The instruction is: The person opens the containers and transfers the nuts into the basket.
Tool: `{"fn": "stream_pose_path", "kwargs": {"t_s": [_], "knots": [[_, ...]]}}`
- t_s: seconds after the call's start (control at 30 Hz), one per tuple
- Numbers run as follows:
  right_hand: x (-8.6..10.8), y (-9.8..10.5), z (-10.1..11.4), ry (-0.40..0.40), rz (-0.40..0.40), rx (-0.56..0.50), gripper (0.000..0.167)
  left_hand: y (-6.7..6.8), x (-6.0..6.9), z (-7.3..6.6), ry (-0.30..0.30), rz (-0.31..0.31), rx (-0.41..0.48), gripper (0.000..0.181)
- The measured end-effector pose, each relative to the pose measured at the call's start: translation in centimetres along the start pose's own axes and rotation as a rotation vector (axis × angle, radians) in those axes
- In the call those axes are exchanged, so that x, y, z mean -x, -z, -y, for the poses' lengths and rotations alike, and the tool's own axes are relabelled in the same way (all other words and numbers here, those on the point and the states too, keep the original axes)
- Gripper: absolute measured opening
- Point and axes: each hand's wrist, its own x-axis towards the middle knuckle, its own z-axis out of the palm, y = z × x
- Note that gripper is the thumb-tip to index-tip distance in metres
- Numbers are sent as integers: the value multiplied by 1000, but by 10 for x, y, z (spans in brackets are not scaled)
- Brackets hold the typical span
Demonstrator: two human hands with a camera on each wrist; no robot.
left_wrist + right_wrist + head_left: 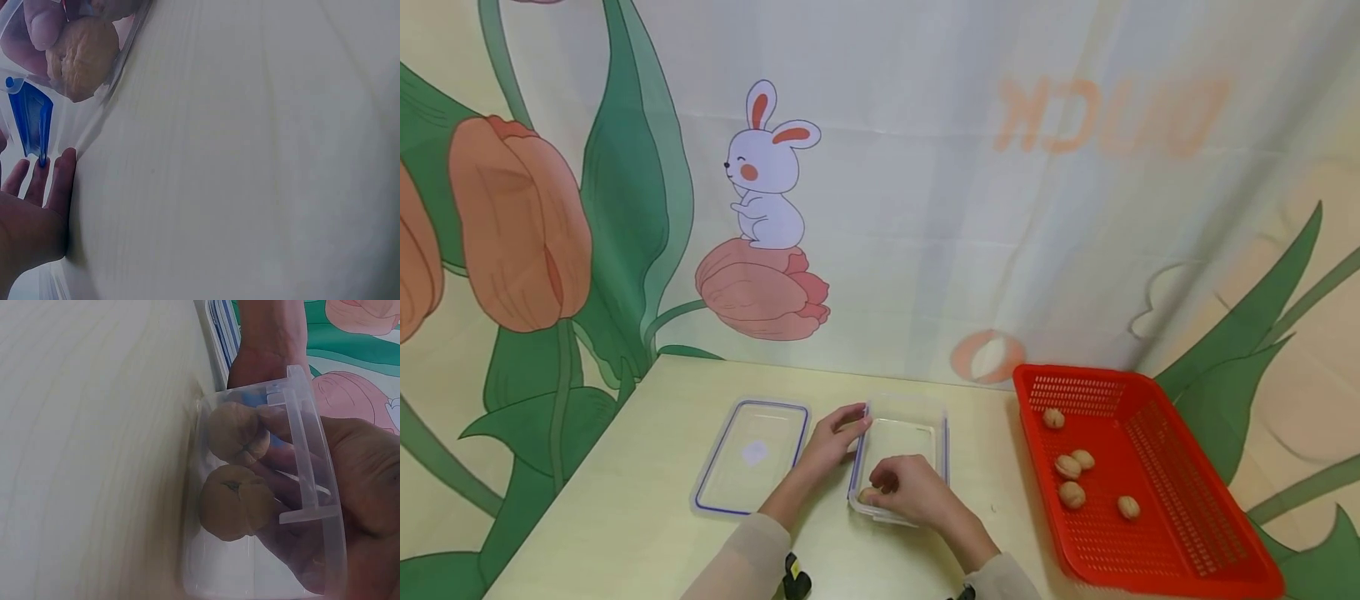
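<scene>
A clear plastic food box (901,423) with raised walls stands on the table. My right hand (913,490) reaches into its near end, and the fingers pinch a walnut (868,496) in the near left corner. Through the box's wall, the right wrist view shows that walnut (234,432) with a second walnut (235,502) beside it. My left hand (831,442) rests against the box's left side, thumb by the rim. In the left wrist view its straight fingers touch a blue clip (31,122) hanging from that side.
Left of the box, a clear lid (730,467) with a blue seal lies flat on the table (625,500). At the right stands a red perforated basket (1150,550) holding several walnuts (1068,467). A printed curtain (880,208) hangs behind the table.
</scene>
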Motion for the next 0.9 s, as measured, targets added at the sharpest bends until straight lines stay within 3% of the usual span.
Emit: {"fn": "stream_pose_path", "kwargs": {"t_s": [0.67,0.9], "knots": [[-1,-1,1,-3,-34,16,18,0,1,-1,-9,-6,13,53],[3,13,12,12,-77,1,15,0,2,-2,-7,-5,-5,52]]}}
